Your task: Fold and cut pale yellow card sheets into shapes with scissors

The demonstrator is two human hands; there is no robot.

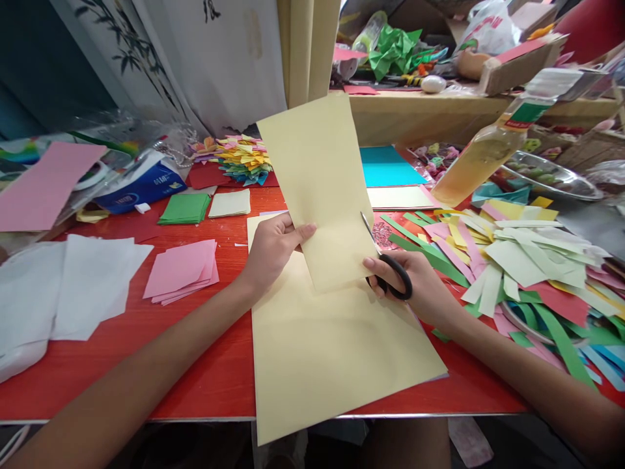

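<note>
A pale yellow paper strip (317, 176) is held upright over the table, its lower end above a larger sheet of the same yellow paper (336, 365). My left hand (278, 251) pinches the strip's left edge between thumb and fingers. In my right hand (410, 280) are black-handled scissors (398, 277), with the blades pointing up and away along the strip's right edge. The right thumb also rests at the strip's lower right corner. The large sheet lies flat, and its near corner hangs over the table's front edge.
Pink squares (183, 270), green squares (185, 207) and white sheets (92, 286) lie to the left. Coloured paper scraps (532, 254) heap up on the right, near a tilted-looking bottle (488, 150). Blue paper (390, 167) and folded paper pieces (241, 156) sit behind.
</note>
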